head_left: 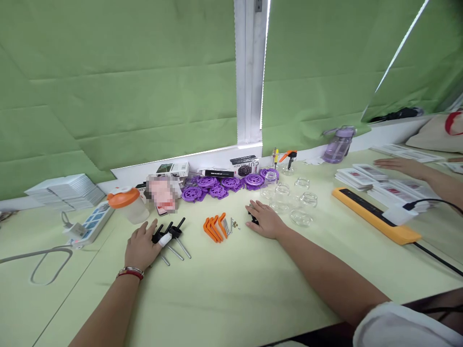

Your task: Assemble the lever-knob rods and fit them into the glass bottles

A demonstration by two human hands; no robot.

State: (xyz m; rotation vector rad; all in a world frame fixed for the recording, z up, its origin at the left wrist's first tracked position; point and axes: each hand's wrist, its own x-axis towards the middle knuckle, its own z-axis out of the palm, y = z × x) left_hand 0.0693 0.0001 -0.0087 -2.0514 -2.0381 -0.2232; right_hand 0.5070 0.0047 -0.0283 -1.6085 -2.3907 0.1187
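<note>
Both hands are working low over the bench (231, 294), between its far edge along the green-covered wall (126, 82) and its near edge. The left hand (142, 246) is lying with its thumb side against the black parts with metal rods (176, 232), whose rods are pointing toward the near edge; a white piece (165, 239) is showing at the thumb, its nature unclear. Whether these fingers are gripping, the view is not establishing. The right hand (265, 219) is resting palm down, its fingers covering small black parts (254, 220); a firm grasp cannot be confirmed there either.

Between the hands, orange levers (214, 228) are lying in a row, with metal pins (226, 227) and small brass-coloured bits (235, 224) just beside them. Toward the far edge, purple rings (218, 184) are lying in a heap; clear jars (282, 195) are standing just beyond the right hand. Toward the right-hand end of the bench, a co-worker's hand (396, 166) is resting near stacked white cards (356, 177).

In this inspector's judgement, the step in hand is positioning black parts by group. The next move is calling for controlled fingertips, keeping rods and small bits from rolling.
</note>
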